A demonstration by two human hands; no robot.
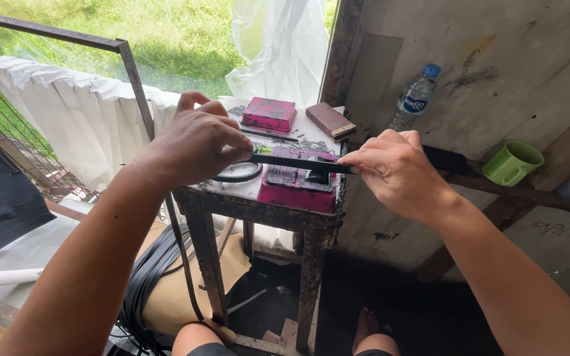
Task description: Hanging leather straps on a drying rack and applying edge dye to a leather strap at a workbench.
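A thin black strap (298,163) is stretched level between my two hands. My left hand (196,142) pinches its left end and my right hand (394,168) pinches it further right, with the strap's wider end sticking out past that hand toward the wall. The strap runs just over a pink block (291,188) with a black-stained top that lies on a small rusty metal stand (311,264). A long loop of the same black strap hangs down from my left hand to a bundle on the floor (146,283).
On the stand sit a second pink block (270,113), a brown block (330,120) and a round lid-like ring (237,173). A water bottle (414,97) and green mug (512,163) stand on a wall ledge at right. White cloth hangs over a rail at left.
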